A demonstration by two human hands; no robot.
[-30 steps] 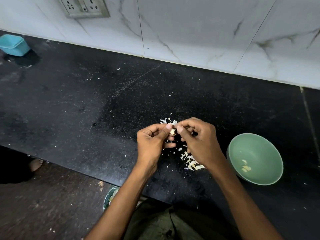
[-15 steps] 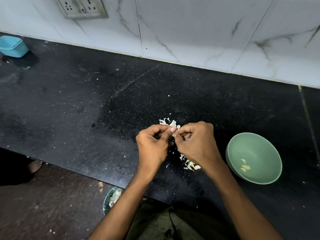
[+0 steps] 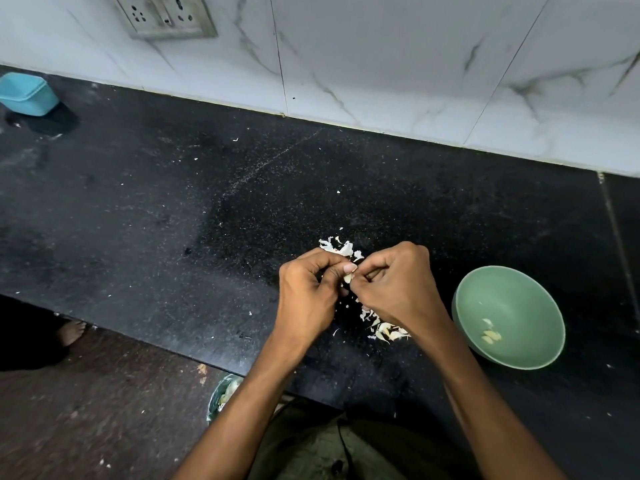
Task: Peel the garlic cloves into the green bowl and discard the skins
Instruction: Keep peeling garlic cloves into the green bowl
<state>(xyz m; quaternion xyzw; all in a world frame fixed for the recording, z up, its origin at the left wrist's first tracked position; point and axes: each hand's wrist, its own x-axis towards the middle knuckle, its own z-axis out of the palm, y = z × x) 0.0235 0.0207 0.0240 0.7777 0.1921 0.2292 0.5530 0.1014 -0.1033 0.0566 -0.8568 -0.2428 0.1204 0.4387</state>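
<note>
My left hand [image 3: 308, 292] and my right hand [image 3: 394, 285] meet over the black counter [image 3: 173, 220], both pinching one small pale garlic clove [image 3: 347, 278] between fingertips. Only a sliver of the clove shows. White garlic skins [image 3: 341, 249] lie just beyond the hands. More skins and pale pieces [image 3: 386, 330] lie under my right wrist. The green bowl [image 3: 512, 292] stands to the right of my right hand, with a few peeled cloves [image 3: 491, 336] at its bottom.
A blue plastic box [image 3: 26, 93] sits at the far left near the marble wall [image 3: 381, 64]. A switch socket [image 3: 166, 15] is on that wall. Below the counter's front edge a small bin [image 3: 221, 393] stands on the floor, with a bare foot [image 3: 71, 330] at left.
The hands have stayed together on the clove, the fingers shifting slightly as they work it. The bowl and skins have not moved.
</note>
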